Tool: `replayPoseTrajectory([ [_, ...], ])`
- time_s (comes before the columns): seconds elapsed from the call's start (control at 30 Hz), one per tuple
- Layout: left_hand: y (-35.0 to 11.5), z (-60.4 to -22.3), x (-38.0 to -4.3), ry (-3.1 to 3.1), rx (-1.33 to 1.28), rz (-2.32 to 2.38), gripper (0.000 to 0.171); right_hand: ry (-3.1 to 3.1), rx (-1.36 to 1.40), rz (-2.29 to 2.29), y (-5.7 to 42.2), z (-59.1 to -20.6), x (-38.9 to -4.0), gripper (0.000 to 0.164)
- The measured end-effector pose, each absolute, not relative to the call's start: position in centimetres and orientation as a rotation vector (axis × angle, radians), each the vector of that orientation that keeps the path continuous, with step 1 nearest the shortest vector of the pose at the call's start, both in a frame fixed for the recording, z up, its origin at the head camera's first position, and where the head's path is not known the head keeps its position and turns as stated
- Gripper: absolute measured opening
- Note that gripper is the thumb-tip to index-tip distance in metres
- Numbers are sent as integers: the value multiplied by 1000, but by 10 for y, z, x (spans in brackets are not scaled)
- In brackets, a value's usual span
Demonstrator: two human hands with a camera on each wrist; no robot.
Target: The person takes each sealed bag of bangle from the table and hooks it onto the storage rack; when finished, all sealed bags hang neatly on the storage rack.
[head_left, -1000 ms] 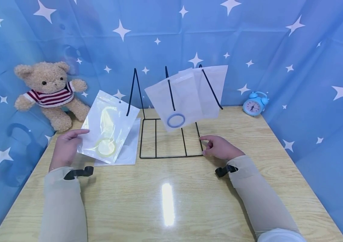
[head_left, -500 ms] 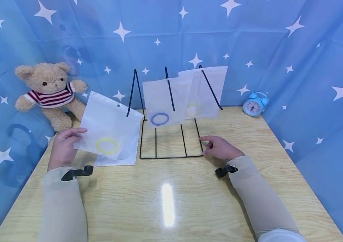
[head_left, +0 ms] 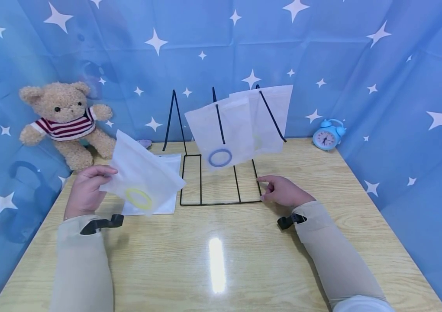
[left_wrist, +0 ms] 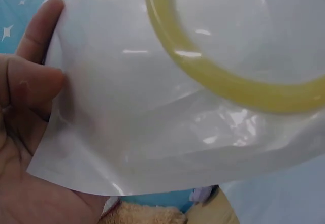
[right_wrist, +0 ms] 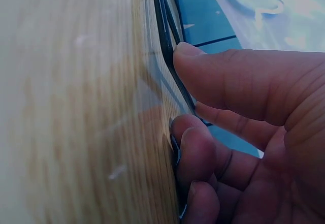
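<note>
At left, fingers (head_left: pixel 101 171) pinch a pouch (head_left: pixel 143 173) (tilted).

I see a teddy bear (head_left: pixel 65 112), striped sweater, at the tabletop's (head_left: pixel 166 260) far left corner. Small purple thing (head_left: pixel 144 143) by the far edge, too small to ID. Blue alarm clock (head_left: pixel 326 136) near the far right corner. Star-print blue cloth (head_left: pixel 193 34) behind far edge.
</note>
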State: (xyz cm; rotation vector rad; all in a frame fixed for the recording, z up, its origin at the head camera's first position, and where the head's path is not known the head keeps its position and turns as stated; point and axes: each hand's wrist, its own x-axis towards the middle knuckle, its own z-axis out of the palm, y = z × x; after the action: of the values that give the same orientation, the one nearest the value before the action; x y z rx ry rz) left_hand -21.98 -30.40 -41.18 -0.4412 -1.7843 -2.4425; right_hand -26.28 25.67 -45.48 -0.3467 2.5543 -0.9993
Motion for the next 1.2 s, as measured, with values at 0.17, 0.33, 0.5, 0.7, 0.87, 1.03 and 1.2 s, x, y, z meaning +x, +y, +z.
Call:
replayPoseTrajectory([
  [0.17,-291,-404,-217,-1750,-494,-2436,48,2537,-352,-1013,257,-455,-263,68],
  [0.33,-280,-402,-217,-1706,-529,-2450,47,2533,-350,-1015,258,-455,-264,68],
  [0.5,-277,-401,-219,-1719,-511,-2466,48,2546,-341,-998,257,-455,-264,67],
  [0.7,-278,-402,-220,-1737,-464,-2467,46,2552,-332,-994,257,-455,-264,68],
  [0.87,-278,-403,-221,-1743,-438,-2470,44,2551,-336,-997,257,-456,-264,68],
  [1.03,-276,-404,-222,-1769,-406,-2465,45,2541,-335,-1007,258,-456,-264,67],
  [1.2,-274,-407,-224,-1777,-409,-2438,44,2536,-331,-1016,258,-457,-264,67],
])
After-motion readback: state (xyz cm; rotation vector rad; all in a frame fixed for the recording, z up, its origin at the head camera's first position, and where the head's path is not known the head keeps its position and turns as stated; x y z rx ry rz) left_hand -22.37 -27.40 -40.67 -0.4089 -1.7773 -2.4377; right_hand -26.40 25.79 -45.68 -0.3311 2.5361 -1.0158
